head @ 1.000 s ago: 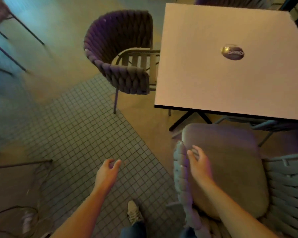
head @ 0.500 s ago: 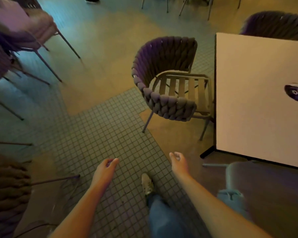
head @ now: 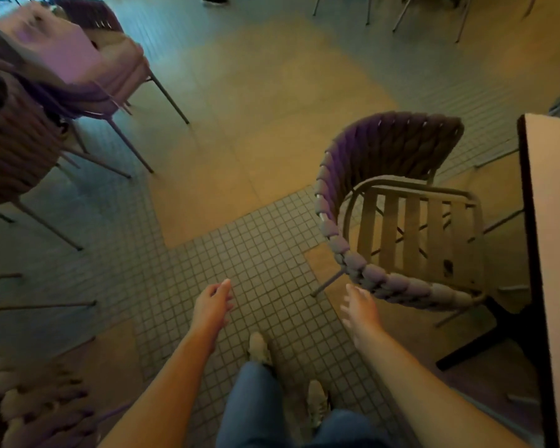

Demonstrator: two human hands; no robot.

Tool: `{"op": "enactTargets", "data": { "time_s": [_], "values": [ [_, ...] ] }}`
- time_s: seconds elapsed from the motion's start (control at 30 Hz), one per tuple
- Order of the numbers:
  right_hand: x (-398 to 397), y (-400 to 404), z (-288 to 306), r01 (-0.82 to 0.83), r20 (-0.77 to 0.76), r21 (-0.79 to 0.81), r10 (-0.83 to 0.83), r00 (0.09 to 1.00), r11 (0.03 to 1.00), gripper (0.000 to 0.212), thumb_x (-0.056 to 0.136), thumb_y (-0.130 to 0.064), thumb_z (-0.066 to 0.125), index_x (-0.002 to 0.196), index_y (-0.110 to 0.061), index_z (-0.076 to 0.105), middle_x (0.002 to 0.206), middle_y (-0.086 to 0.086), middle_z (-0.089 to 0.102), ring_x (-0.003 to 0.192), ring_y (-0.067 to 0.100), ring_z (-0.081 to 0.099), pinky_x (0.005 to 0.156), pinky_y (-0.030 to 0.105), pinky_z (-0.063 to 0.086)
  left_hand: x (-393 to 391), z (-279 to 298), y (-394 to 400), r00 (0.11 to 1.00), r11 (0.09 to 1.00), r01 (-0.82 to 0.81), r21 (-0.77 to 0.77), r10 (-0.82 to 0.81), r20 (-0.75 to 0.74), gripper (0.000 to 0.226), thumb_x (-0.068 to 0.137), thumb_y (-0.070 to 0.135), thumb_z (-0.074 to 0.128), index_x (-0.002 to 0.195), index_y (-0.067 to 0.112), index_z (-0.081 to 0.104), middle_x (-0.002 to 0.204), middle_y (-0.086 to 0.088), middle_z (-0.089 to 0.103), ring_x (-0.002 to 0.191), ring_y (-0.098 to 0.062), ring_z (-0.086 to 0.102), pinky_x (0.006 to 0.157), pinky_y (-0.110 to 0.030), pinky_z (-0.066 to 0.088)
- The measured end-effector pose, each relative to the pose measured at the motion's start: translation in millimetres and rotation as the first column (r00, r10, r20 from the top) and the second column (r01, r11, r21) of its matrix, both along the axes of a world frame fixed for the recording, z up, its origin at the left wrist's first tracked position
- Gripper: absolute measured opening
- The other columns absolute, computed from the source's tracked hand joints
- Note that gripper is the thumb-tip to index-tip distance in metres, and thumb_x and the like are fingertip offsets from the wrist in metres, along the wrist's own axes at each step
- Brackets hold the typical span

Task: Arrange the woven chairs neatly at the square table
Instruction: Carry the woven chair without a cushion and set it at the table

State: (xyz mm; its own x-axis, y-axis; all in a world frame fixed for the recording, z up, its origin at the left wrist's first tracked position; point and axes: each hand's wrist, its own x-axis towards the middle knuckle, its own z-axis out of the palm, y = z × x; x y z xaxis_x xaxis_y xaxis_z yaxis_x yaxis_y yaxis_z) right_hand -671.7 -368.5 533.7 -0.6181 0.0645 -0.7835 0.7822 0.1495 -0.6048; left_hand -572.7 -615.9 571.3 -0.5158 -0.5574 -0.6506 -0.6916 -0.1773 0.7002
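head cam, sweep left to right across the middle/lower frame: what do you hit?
Stacked woven chairs → left hand → right hand → woven chair with a slatted seat → square table edge. Both hands are open and empty; the right one is just short of the chair's woven arm.

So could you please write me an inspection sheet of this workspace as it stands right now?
Surface: pale square table, only its left edge in view.
Job's things: purple woven chair with slatted seat beside the table's left edge, no cushion.
Clutter: stacked woven chairs with pinkish cushions at upper left.
Grippers: left hand open, empty; right hand open, close to the chair's braided arm, contact unclear.
Cables: nothing seen.
Surroundings: small-tiled floor; more chair legs at the far top.
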Motion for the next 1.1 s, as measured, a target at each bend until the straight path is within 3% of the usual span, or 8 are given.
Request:
{"op": "enactTargets", "data": {
  "time_s": [0.1,0.27,0.37,0.5,0.7,0.87,0.97,1.1],
  "values": [
    [-43.0,-29.6,0.1,0.102,-0.023,-0.078,-0.104,0.994,0.992,0.035,0.099,-0.031,0.04,0.128,-0.014,0.05,0.107,0.004,0.057,0.111,0.027,0.056,0.103,0.049,0.042,-58.4,-7.7,-43.3,1.0,0.999,0.022,0.031,-0.021,-0.017,0.028,0.095,0.041,0.049,0.106,0.018,0.06,0.1,-0.001,0.064,0.091,-0.017,0.06,0.07,-0.029,0.047],
    [-112.1,-70.0,4.7,0.272,-0.135,-0.007,-0.27,0.953,0.962,0.041,0.095,-0.036,0.046,0.133,-0.022,0.048,0.118,0.0,0.059,0.109,0.017,0.058,0.102,0.046,0.044,-179.9,-6.1,-119.9,0.973,0.973,0.23,0.004,-0.23,-0.006,0.041,0.092,0.047,0.05,0.123,0.02,0.055,0.113,0.0,0.063,0.104,-0.017,0.061,0.09,-0.039,0.05],
    [-145.3,-86.8,13.0,0.382,-0.153,0.044,-0.371,0.916,0.923,0.042,0.091,-0.043,0.048,0.13,-0.027,0.05,0.123,-0.001,0.059,0.112,0.018,0.058,0.095,0.044,0.048,-251.2,5.0,-141.4,0.942,0.941,0.335,-0.049,-0.336,-0.013,0.04,0.091,0.048,0.052,0.117,0.019,0.058,0.11,-0.002,0.065,0.1,-0.017,0.062,0.084,-0.039,0.052],
    [-187.8,-97.5,13.6,0.52,-0.187,0.072,-0.5,0.845,0.851,0.043,0.09,-0.042,0.047,0.129,-0.024,0.05,0.131,0.003,0.058,0.119,0.021,0.055,0.104,0.049,0.043,-345.9,16.3,-138.6,0.87,0.87,0.49,-0.048,-0.492,-0.025,0.024,0.09,0.046,0.053,0.103,0.027,0.059,0.104,0.002,0.066,0.097,-0.015,0.063,0.078,-0.038,0.051],
    [-253.6,-88.8,-9.5,0.745,-0.156,0.034,-0.733,0.662,0.666,0.048,0.094,-0.037,0.045,0.138,-0.017,0.045,0.137,0.008,0.053,0.123,0.024,0.052,0.105,0.046,0.043,-474.9,14.6,-94.9,0.746,0.747,0.663,-0.041,-0.665,-0.04,0.025,0.091,0.04,0.056,0.109,0.023,0.058,0.104,0.001,0.065,0.098,-0.018,0.063,0.085,-0.042,0.05],
    [-280.1,-66.7,-14.0,0.868,-0.129,0.073,-0.858,0.497,0.492,0.046,0.096,-0.034,0.046,0.138,-0.016,0.045,0.137,0.009,0.053,0.125,0.025,0.051,0.106,0.047,0.042,-556.7,5.9,-43.5,0.579,0.579,0.815,-0.022,-0.815,-0.007,0.015,0.089,0.038,0.06,0.098,0.025,0.059,0.103,-0.003,0.065,0.093,-0.02,0.061,0.074,-0.037,0.047],
    [-283.1,-43.6,-12.2,0.918,-0.129,0.12,-0.911,0.392,0.378,0.049,0.096,-0.034,0.046,0.141,-0.015,0.041,0.139,0.011,0.05,0.127,0.028,0.049,0.107,0.046,0.041,-603.9,1.8,-8.3,0.463,0.463,0.886,-0.021,-0.886,0.014,0.034,0.087,0.034,0.064,0.115,0.014,0.058,0.103,-0.007,0.063,0.089,-0.021,0.059,0.069,-0.037,0.047],
    [-277.6,-16.1,-12.8,0.947,-0.172,0.204,-0.943,0.285,0.249,0.055,0.095,-0.035,0.05,0.143,-0.012,0.036,0.141,0.012,0.048,0.127,0.029,0.048,0.101,0.039,0.041,-662.8,-8.2,51.1,0.267,0.262,0.961,-0.087,-0.963,0.046,0.042,0.086,0.027,0.066,0.121,0.007,0.056,0.098,-0.009,0.062,0.081,-0.02,0.057,0.067,-0.033,0.045]
  ]
}}
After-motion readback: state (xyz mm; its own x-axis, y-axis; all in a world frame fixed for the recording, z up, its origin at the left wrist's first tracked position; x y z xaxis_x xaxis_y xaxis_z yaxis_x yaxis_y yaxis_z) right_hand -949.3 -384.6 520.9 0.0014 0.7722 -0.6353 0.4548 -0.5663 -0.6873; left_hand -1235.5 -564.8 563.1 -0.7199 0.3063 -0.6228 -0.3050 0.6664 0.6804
